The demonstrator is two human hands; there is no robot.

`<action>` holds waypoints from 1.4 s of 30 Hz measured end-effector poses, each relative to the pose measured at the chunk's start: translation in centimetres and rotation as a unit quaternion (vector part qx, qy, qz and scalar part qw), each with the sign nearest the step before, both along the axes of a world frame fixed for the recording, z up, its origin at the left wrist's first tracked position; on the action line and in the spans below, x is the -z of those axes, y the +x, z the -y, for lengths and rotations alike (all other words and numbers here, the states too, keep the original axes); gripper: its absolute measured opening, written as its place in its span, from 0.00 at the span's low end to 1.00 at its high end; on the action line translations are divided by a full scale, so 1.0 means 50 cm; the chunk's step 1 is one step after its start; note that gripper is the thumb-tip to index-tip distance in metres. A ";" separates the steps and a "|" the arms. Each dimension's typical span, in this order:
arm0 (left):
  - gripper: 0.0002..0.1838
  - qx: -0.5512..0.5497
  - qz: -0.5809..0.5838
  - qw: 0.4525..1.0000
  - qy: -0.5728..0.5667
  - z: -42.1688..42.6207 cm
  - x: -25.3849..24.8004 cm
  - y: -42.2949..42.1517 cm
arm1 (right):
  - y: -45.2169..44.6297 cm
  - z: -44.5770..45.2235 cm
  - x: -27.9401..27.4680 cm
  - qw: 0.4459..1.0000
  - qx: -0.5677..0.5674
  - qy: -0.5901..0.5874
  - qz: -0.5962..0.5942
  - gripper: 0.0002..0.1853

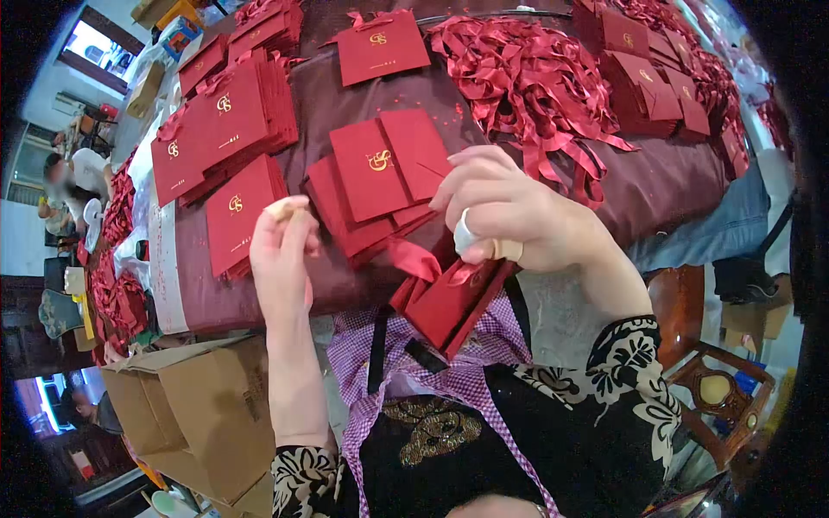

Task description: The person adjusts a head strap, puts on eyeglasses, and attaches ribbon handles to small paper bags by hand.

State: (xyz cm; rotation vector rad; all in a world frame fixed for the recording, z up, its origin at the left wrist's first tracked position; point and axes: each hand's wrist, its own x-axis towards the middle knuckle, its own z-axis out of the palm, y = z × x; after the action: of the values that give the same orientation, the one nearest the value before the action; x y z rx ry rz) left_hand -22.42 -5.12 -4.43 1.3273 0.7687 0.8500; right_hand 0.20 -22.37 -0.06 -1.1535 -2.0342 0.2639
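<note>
1. At the near edge of the cloth-covered tabletop (669,186), a small red bag (440,312) stands tilted in front of a purple checked apron (350,341), with a loop of satin ribbon (414,259) curling from its top.
2. Over the bag's upper edge bends the right hand (518,211), its fingers curled inward with little room between them. The thumb sits close by the ribbon; from where I stand, I cannot tell whether they grip it or the bag itself. One digit wears a white band (465,231).
3. Well apart from that bag, the left hand (283,246) is raised, thumb and forefinger meeting at the tips. A tan wrap (281,209) covers a fingertip; whether anything thin lies in the pinch, I cannot tell.
4. Between the two hands lies a skewed middle stack (380,173) of flat red bags, the topmost bearing a gold mark.
5. Farther back, more bags are piled on the left (242,112) and on the right (643,95), with a tangled heap of red ribbons (527,82) between.
6. Below the tabletop's left end is a cardboard box (207,406); at the opposite side, a wooden chair (721,393).
</note>
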 end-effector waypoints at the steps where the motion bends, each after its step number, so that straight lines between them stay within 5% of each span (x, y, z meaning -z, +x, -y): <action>1: 0.08 0.038 0.002 0.999 0.001 0.007 -0.002 -0.010 | 0.002 0.000 0.001 1.000 0.001 0.000 0.002 0.14; 5: 0.11 0.313 -0.069 0.947 0.002 0.041 -0.037 -0.043 | 0.003 -0.013 0.014 0.999 0.038 0.017 -0.030 0.17; 6: 0.17 0.332 -0.006 0.942 0.042 0.056 -0.014 -0.028 | -0.003 -0.017 0.018 0.998 0.046 0.023 -0.032 0.17; 7: 0.25 0.362 -0.003 0.931 -0.041 0.070 -0.019 -0.021 | -0.007 -0.022 0.020 0.998 0.039 0.028 -0.041 0.18; 10: 0.30 0.350 0.029 0.935 0.042 0.096 -0.003 0.012 | -0.027 -0.034 0.026 0.996 0.038 0.049 -0.056 0.17; 15: 0.17 0.373 0.150 0.915 0.026 0.085 0.036 0.019 | -0.049 -0.040 0.039 0.995 -0.004 0.041 -0.087 0.15; 18: 0.17 0.321 0.141 0.930 -0.108 0.102 0.019 0.016 | -0.052 -0.043 0.038 0.991 0.026 0.100 -0.079 0.13; 19: 0.22 0.306 0.176 0.935 0.019 0.101 0.030 0.027 | -0.051 -0.045 0.038 0.986 0.040 0.147 -0.065 0.13; 22: 0.24 0.147 0.193 0.963 -0.114 0.097 0.003 0.031 | -0.055 -0.038 0.036 0.977 0.078 0.195 -0.031 0.12; 24: 0.21 0.011 0.092 0.989 -0.114 0.082 -0.021 0.017 | -0.051 -0.030 0.031 0.969 0.111 0.222 -0.002 0.11; 28: 0.13 -0.103 0.181 0.978 0.013 0.075 0.002 -0.009 | -0.041 -0.026 0.023 0.962 0.130 0.241 0.003 0.11; 30: 0.16 0.040 0.205 0.973 0.102 0.067 0.011 -0.040 | -0.043 -0.026 0.021 0.960 0.145 0.238 0.008 0.11; 34: 0.33 0.162 0.118 0.979 0.044 0.112 -0.006 -0.039 | -0.052 -0.036 0.028 0.962 0.155 0.226 0.006 0.12; 37: 0.29 0.161 0.048 0.969 0.183 0.120 -0.015 -0.013 | -0.061 -0.040 0.030 0.965 0.146 0.215 0.018 0.12; 38: 0.24 0.197 0.051 0.973 0.112 0.128 -0.029 -0.010 | -0.065 -0.042 0.031 0.967 0.136 0.212 0.021 0.13; 42: 0.19 0.183 0.009 0.976 0.119 0.122 -0.017 -0.009 | -0.042 -0.044 0.018 0.974 0.176 0.138 -0.038 0.17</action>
State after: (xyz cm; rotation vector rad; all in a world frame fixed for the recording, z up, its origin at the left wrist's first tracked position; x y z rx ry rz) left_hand -22.85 -11.24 -3.58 1.6113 0.3944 0.6695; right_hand -1.92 -20.15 -0.94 -1.2768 -1.6974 -0.1447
